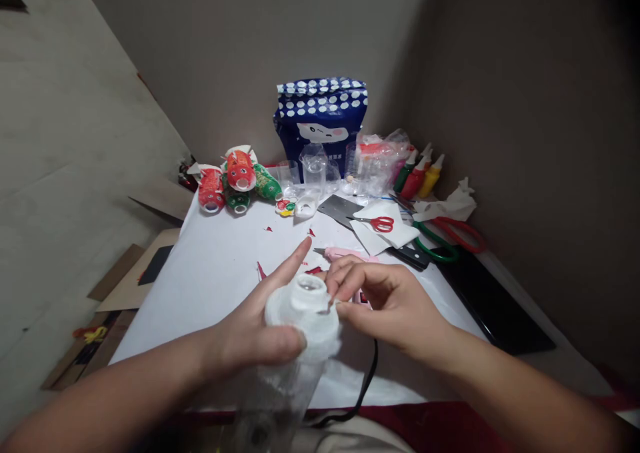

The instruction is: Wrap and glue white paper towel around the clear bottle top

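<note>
A clear plastic bottle (283,390) with a white-wrapped shoulder and neck is held upright near the front edge of the table. My left hand (255,330) wraps round its upper part, thumb across the white covering and index finger stretched forward. At the right side of the neck, the thumb and fingers of my right hand (380,300) are pinched together at the white covering; what lies between the fingertips is too small to make out. Just beyond my right hand lies a pink glue gun (345,254), partly hidden, and a black cable (371,373) runs down to the front edge.
Red and green fish-like figures (241,168) stand at the back left. A blue bag (325,110), clear plastic cups (314,163) and paint bottles (414,178) are at the back. Red scissors (383,224) lie on white paper, near a black tray (493,300). Small red scraps lie mid-table.
</note>
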